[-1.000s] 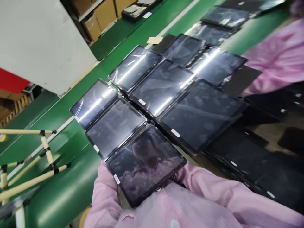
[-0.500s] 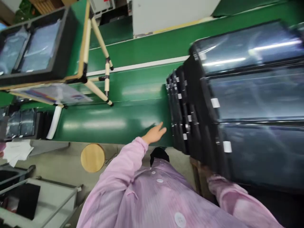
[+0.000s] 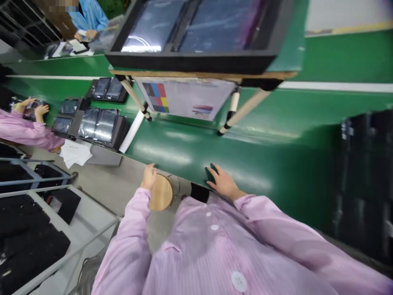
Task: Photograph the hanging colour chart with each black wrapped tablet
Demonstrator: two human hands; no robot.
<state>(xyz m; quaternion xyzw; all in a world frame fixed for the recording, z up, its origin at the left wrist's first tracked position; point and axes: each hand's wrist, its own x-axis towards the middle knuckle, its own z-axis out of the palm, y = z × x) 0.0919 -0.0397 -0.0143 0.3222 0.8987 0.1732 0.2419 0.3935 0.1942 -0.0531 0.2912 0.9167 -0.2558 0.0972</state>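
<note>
My left hand point(image 3: 149, 177) hangs loosely by the front edge of the green bench point(image 3: 245, 159), beside a round wooden stool point(image 3: 161, 192). Nothing shows in it, and its fingers look partly extended. Over the bench surface is my right hand point(image 3: 225, 183), fingers spread and holding nothing. Whether its fingertips touch the bench I cannot tell. Beyond my hands a raised stand point(image 3: 239, 108) carries a black tray point(image 3: 190, 62) with two flat, film-covered dark panels point(image 3: 215, 28).
A blurred stack of black trays point(image 3: 365, 176) stands at right. Left along the bench are panel trays point(image 3: 101, 127), a white roll point(image 3: 132, 132) and papers point(image 3: 75, 152). A co-worker's hands point(image 3: 39, 110) work there; another person point(image 3: 89, 18) sits beyond. Carts point(image 3: 89, 209) stand lower left.
My view has swung left, so the stack of trays has slid toward the right edge. My right hand has left the stack's side and is now over the bench; my left hand is near the bench edge.
</note>
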